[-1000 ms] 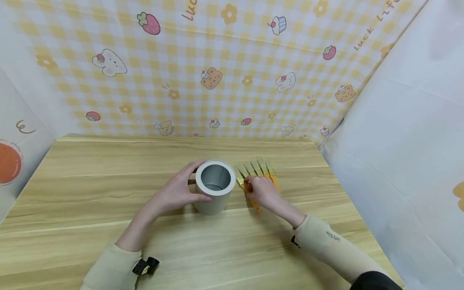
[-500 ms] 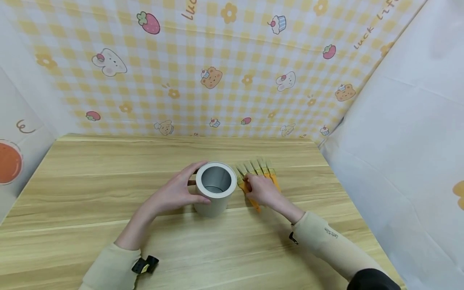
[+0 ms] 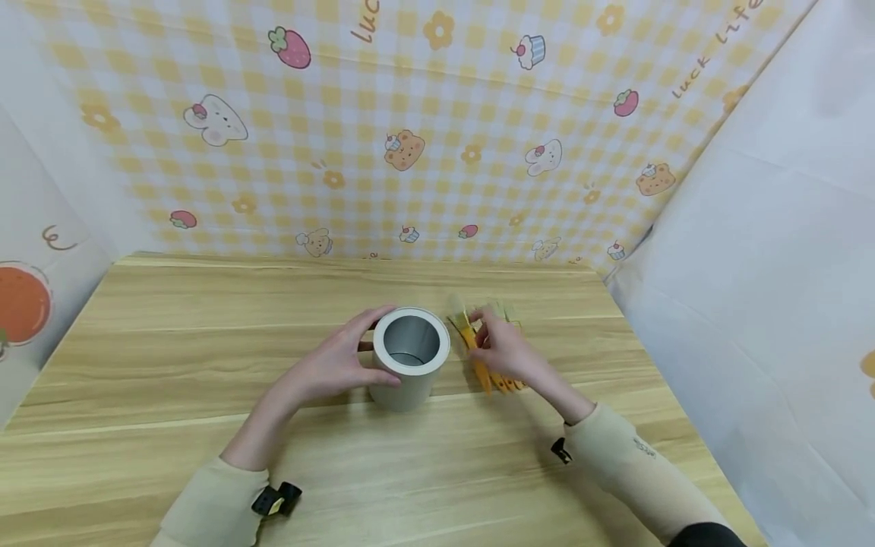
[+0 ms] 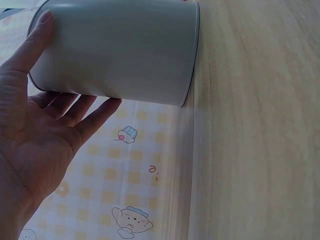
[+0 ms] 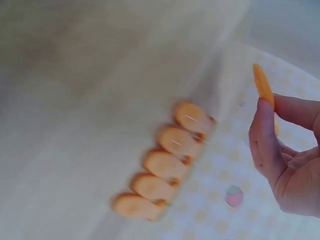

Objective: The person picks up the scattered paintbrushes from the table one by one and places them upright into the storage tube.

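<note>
A light grey cylindrical container (image 3: 403, 391) with a wide white rim stands upright on the table, its mouth facing up. My left hand (image 3: 335, 358) holds its left side, thumb in front and fingers behind; the left wrist view shows the thumb (image 4: 34, 47) against the container's wall. To the right, my right hand (image 3: 509, 351) pinches a flat paintbrush with an orange handle (image 5: 263, 87) between thumb and fingers. The brush is off the table, its bristles toward the back. Below it, several similar paintbrushes (image 5: 162, 164) lie in a row, partly hidden by the hand in the head view.
The wood-grain table (image 3: 205, 342) reaches a yellow checked cloth (image 3: 369, 197) with cartoon prints at the back. A white cloth (image 3: 772, 266) hangs along the right side. Each forearm wears a dark strap piece near the sleeve cuff.
My right hand has lifted the leftmost paintbrush from the row, and the handle ends of the others now show. The left hand still holds the container, which hardly moves.
</note>
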A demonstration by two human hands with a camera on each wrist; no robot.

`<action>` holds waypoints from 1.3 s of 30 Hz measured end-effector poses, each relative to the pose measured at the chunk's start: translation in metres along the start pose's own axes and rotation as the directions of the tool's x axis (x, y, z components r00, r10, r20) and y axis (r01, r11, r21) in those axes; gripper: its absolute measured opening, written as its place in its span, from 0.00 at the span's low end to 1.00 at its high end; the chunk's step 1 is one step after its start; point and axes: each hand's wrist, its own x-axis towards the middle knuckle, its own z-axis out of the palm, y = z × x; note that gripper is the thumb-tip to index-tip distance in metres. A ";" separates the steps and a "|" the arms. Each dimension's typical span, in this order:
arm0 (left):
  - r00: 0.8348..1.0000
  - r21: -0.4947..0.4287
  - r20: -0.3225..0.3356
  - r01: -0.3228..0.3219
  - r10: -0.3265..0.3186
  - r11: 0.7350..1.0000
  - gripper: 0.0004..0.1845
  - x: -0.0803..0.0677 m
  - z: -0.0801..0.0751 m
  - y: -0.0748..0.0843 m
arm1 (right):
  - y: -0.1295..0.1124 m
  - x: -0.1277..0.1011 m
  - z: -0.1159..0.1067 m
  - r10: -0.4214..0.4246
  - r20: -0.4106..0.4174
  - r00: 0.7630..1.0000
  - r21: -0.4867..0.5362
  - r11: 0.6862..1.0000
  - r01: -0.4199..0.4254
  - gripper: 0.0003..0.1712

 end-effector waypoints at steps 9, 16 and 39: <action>1.000 0.007 0.007 -0.014 0.014 1.000 0.55 0.000 0.001 0.000 | -0.032 -0.006 -0.045 -0.080 -0.174 0.981 0.329 0.935 0.134 0.39; 0.999 0.004 0.018 -0.033 0.033 0.999 0.56 -0.001 0.000 0.000 | -0.062 -0.011 -0.060 -0.097 -0.298 0.949 0.432 0.873 0.225 0.44; 0.999 0.009 0.044 0.010 -0.011 1.000 0.56 -0.003 0.000 0.003 | -0.090 -0.001 -0.014 -0.273 -0.359 0.893 0.307 0.869 0.389 0.31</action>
